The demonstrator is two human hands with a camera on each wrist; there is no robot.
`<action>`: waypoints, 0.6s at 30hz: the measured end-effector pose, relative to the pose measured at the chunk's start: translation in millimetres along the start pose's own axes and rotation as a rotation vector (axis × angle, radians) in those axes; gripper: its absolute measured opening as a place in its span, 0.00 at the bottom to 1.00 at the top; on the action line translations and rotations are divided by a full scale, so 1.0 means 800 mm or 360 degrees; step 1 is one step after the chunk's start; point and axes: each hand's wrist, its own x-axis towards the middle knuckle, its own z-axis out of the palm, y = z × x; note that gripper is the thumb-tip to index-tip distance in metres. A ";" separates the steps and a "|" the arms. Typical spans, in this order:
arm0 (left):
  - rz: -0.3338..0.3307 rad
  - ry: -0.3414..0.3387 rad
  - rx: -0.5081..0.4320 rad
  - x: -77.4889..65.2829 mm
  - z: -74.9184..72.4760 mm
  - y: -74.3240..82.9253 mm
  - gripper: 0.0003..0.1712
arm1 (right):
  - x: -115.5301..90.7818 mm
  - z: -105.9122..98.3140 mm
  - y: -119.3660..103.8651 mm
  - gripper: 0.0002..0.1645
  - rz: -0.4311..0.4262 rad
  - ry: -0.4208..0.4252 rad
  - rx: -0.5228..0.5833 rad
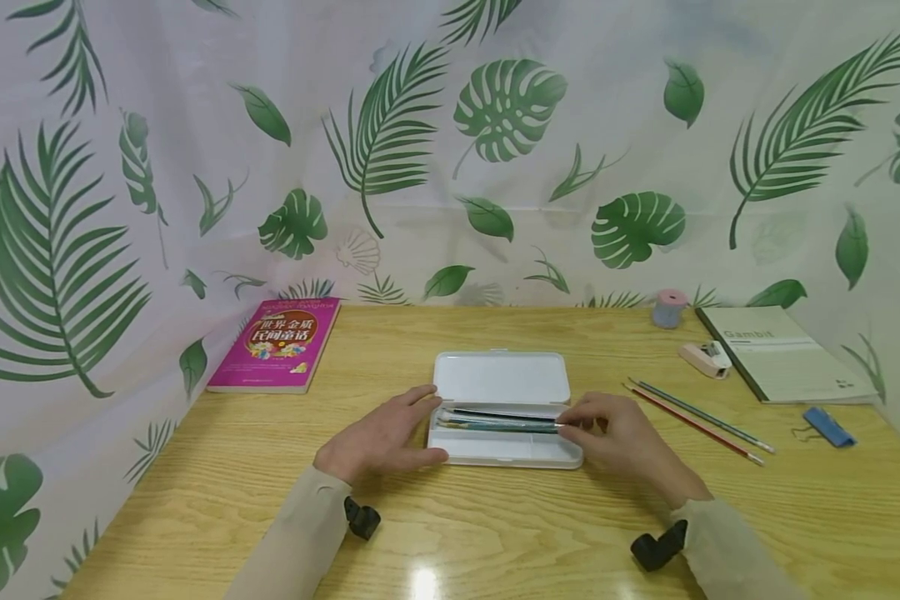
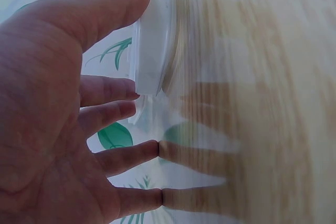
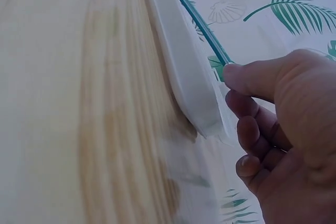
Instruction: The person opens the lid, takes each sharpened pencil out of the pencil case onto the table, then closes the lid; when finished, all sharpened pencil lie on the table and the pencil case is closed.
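A white pencil case [image 1: 495,450] lies on the table with its lid [image 1: 501,377] swung back. Inside are a dark pencil [image 1: 495,414] and a teal pencil [image 1: 498,427]. My right hand [image 1: 618,433] pinches one end of the teal pencil between thumb and index finger, at the case's right side; in the right wrist view the teal pencil [image 3: 205,30] slants above the case wall. With fingers spread, my left hand [image 1: 386,435] touches the case's left end. In the left wrist view its thumb rests on the white case [image 2: 156,35], and other fingertips reach the tabletop.
To the right lie a red pencil [image 1: 693,423] and a blue-green pencil [image 1: 705,415], a stapler [image 1: 705,359], a blue binder clip [image 1: 829,427], a notebook [image 1: 783,350] and a pink-topped roll [image 1: 669,308]. A magenta book [image 1: 276,346] sits at left. A leaf-print curtain [image 1: 420,167] hangs behind.
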 end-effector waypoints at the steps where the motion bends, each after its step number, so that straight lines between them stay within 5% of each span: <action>1: 0.0002 0.0000 -0.0001 0.000 0.000 0.000 0.47 | -0.001 -0.002 0.001 0.05 0.0014 0.0004 0.0008; 18: -0.0015 -0.0005 0.0000 -0.001 -0.002 0.004 0.48 | -0.037 -0.046 0.025 0.04 0.0081 0.0244 -0.0072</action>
